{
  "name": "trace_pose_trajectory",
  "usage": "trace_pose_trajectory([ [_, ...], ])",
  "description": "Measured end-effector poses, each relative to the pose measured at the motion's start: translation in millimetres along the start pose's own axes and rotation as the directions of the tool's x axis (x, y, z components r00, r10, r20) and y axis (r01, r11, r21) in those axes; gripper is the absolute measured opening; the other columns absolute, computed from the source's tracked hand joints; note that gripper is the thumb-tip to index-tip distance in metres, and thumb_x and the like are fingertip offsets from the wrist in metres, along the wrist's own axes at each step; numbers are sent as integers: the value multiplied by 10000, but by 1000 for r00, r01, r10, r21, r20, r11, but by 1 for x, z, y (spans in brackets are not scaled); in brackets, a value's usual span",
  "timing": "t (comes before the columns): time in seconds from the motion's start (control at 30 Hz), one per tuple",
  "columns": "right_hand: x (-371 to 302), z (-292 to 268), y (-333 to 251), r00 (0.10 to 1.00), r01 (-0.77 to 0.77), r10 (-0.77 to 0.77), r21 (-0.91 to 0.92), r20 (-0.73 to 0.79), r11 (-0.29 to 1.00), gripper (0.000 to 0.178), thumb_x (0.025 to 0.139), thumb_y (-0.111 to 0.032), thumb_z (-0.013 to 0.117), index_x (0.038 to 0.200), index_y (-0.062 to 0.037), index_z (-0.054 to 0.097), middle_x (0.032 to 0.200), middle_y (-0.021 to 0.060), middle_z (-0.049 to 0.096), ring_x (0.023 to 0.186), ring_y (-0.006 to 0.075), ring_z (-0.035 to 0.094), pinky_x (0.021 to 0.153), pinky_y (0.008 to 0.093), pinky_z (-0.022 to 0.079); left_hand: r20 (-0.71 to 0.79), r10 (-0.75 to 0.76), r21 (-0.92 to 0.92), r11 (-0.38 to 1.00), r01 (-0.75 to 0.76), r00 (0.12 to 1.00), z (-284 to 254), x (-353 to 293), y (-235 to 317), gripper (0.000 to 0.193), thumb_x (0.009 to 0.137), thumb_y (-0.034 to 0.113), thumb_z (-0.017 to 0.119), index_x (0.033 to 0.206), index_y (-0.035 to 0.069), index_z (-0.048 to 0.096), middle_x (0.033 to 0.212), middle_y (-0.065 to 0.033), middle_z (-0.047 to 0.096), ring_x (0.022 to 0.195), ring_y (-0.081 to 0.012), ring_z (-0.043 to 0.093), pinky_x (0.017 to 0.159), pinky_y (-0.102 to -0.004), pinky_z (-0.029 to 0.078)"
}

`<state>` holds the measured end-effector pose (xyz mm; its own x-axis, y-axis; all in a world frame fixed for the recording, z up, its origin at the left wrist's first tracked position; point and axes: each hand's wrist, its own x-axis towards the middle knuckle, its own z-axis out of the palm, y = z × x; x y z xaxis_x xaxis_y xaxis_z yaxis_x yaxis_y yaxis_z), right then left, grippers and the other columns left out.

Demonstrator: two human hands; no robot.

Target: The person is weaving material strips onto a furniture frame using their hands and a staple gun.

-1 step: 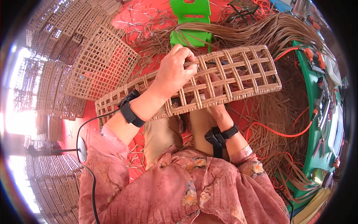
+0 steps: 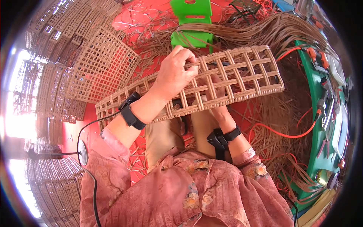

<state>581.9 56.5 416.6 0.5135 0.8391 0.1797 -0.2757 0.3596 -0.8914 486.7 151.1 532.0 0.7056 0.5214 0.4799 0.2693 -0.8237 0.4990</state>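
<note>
The left hand (image 2: 179,72) is pinching the far rim of a long, brown woven basket (image 2: 194,90), its thumb and fingers curling close together. The right hand (image 2: 218,92) is reaching behind the lattice from the near side and is showing only partly through the gaps; I cannot tell whether it is gripping a strand. The basket is stretching above the knees, slanting from near left to far right. Beyond it, a green chair (image 2: 191,19) is standing, with long brown strips (image 2: 245,32) draping across and trailing right. Woven panels (image 2: 102,62) are filling the left side. At the right, a green table (image 2: 314,162) is carrying pliers (image 2: 323,145).
</note>
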Motion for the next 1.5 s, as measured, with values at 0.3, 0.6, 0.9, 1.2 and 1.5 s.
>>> trace_pose_trajectory([
  [0.3,-28,-124,-5,976,-8,-57,-300,-209,954,331,912,-103,650,1223,-2,600,1174,109,631,1106,194,572,949,328,459,-20,-30,37,999,30,999,-3,-10,13,121,756,-37,636,846,16,575,829,-88,544,768,-224,570,713,-316,475],
  [0.6,21,-320,-186,652,-252,-758,-946,-12,-203,392,818,-175,689,1151,-4,571,999,195,633,885,359,624,807,472,494,-30,-65,30,997,66,997,-10,-32,34,150,784,-75,611,900,-2,549,880,-93,527,795,-199,553,723,-290,468],
  [0.9,72,-462,-239,816,-564,-235,-639,-528,-522,709,790,-526,662,1203,46,587,1316,263,541,1235,369,526,1010,458,432,21,60,49,997,-61,998,1,-50,52,157,827,56,696,939,21,591,945,-109,576,795,-300,624,672,-372,518],
  [1.2,85,-520,-239,763,-617,-258,-548,-593,-565,587,737,-357,756,1153,41,639,1300,231,575,1209,393,552,1005,475,452,98,84,53,995,-90,992,-13,-65,56,172,824,-7,688,987,4,632,1041,-141,619,890,-294,661,734,-359,569],
  [1.5,57,-526,-263,748,-662,-302,-640,-591,-390,790,746,-340,744,1326,113,457,1133,226,632,1057,344,616,928,422,475,49,170,59,983,-173,984,-11,-69,52,204,811,-34,665,1008,-27,613,1051,-149,600,890,-305,641,736,-364,548],
])
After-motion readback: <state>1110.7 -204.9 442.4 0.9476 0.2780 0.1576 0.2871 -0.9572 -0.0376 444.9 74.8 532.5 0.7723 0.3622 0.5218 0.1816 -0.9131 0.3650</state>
